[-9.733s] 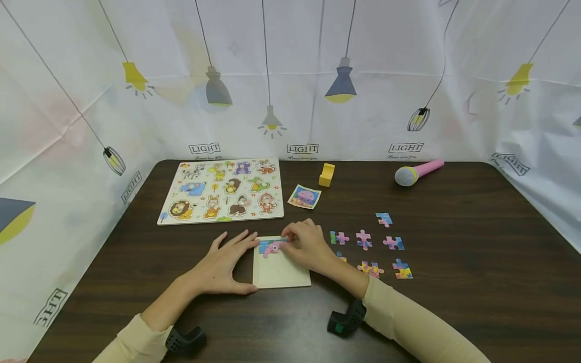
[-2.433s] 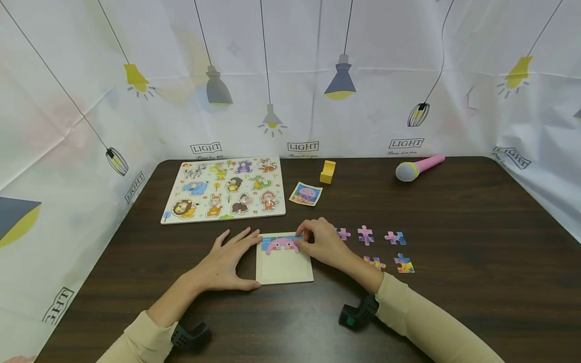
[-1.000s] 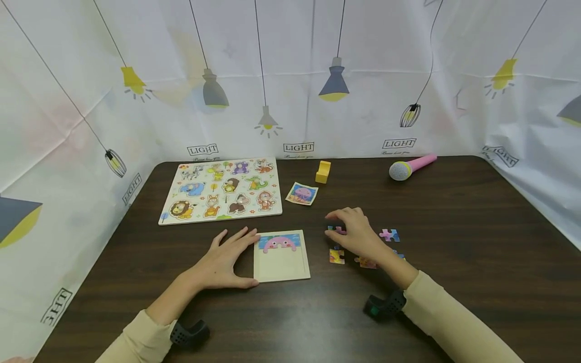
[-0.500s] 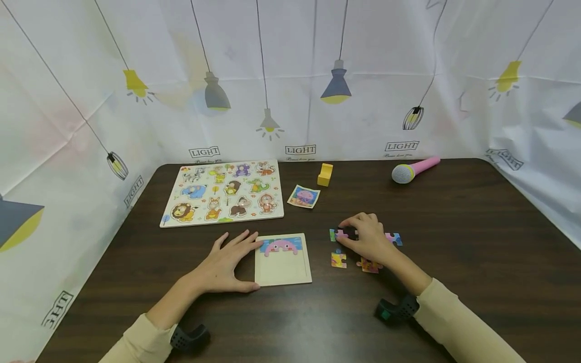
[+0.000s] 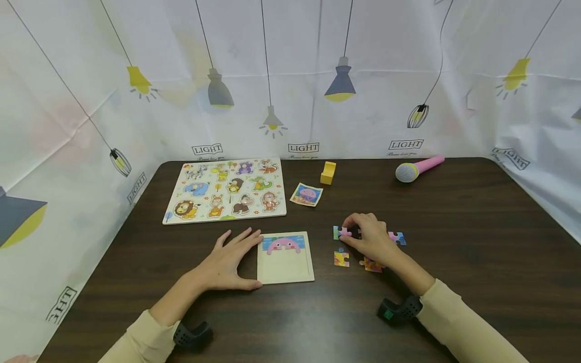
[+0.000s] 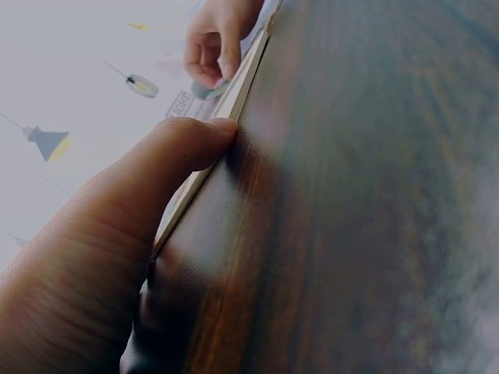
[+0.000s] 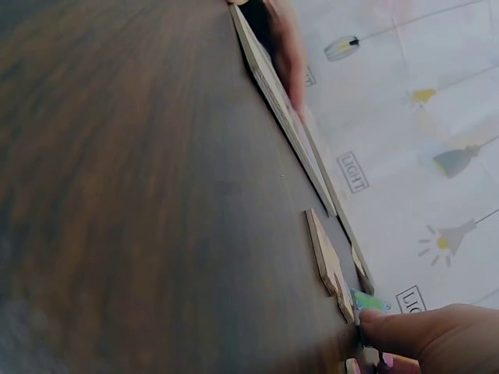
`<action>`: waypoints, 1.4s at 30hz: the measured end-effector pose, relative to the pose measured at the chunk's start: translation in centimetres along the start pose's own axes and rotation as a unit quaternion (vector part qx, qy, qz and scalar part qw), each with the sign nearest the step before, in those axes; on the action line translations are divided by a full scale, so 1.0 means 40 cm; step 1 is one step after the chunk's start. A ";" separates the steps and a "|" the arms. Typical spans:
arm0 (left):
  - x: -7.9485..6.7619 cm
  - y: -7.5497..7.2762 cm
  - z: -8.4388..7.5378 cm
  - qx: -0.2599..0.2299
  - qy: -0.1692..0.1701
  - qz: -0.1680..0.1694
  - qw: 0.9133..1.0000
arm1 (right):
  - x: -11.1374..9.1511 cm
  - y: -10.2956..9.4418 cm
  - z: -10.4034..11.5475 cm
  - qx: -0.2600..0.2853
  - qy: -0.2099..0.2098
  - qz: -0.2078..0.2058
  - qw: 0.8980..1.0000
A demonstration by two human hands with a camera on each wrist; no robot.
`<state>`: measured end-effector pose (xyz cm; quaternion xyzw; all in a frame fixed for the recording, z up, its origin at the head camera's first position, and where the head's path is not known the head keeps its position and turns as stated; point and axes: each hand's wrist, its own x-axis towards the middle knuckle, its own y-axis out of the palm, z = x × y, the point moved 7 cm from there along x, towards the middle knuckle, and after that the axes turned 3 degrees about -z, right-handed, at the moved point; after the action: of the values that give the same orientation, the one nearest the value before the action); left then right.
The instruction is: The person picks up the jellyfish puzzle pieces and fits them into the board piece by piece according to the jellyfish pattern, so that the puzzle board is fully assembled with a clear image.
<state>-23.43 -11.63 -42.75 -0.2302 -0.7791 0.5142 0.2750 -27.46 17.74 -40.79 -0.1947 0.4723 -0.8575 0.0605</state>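
My left hand point(image 5: 222, 266) lies with fingers spread along the left side of a small wooden puzzle tray point(image 5: 286, 269). Its fingertips touch the upper left edge, and the thumb presses the lower left corner, seen close up in the left wrist view. Joined pieces with a pink animal's face point(image 5: 283, 245) fill the top of the tray. To the right of it, my right hand point(image 5: 374, 241) pinches a green and pink jigsaw piece point(image 5: 342, 232) between thumb and index finger. In the right wrist view the thumb point(image 7: 405, 331) covers part of that piece.
Several loose pieces lie by the right hand, among them a yellow one point(image 5: 341, 259) and a pink and blue one point(image 5: 397, 238); the hand partly hides others. Behind are an animal peg board point(image 5: 224, 189), a picture card point(image 5: 306, 194), a yellow block point(image 5: 328, 173) and a pink microphone point(image 5: 419, 169).
The right hand has left the tray, where the pink face's row has grown to the right edge, and moved right to the loose pieces, gripping one. The left hand stays at the tray.
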 end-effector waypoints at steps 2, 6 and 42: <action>0.001 -0.001 0.000 -0.003 -0.001 0.000 1.000 | 0.003 0.001 0.005 0.005 -0.005 0.000 1.000; 0.002 -0.001 0.002 -0.003 -0.003 0.000 1.000 | 0.005 -0.002 0.015 0.008 -0.018 -0.014 1.000; 0.003 0.004 0.006 -0.002 -0.009 0.001 1.000 | 0.048 0.119 0.218 0.212 -0.032 0.052 0.975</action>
<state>-23.68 -11.66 -42.96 -0.2269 -0.7824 0.5150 0.2668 -26.18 7.74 -40.05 -0.1806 0.2866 -0.9272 0.1598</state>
